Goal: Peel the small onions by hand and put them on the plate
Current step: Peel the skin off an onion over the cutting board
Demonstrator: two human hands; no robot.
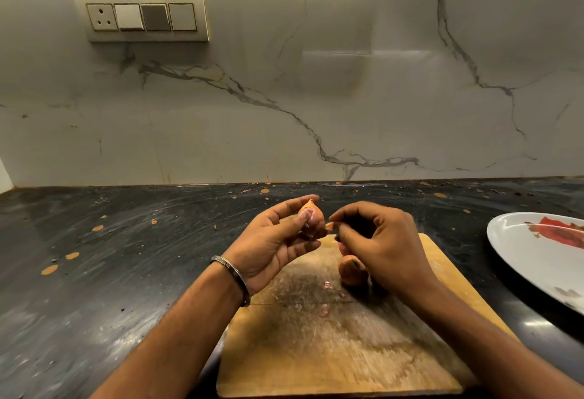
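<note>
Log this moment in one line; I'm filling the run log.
left hand: holds onion | right hand: pinches skin | plate: no onions seen

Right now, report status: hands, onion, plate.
Left hand grips small onion. Right hand pinches its skin strip. Second onion waits on cutting board. Plate right, no onions seen.

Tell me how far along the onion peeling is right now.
Early on. Done: nothing visible on the plate, though it is partly out of frame. In hand: the left hand holds one small onion while the right hand pinches a strip of skin. Left: at least one unpeeled onion waits on the cutting board, among skin scraps.
</note>
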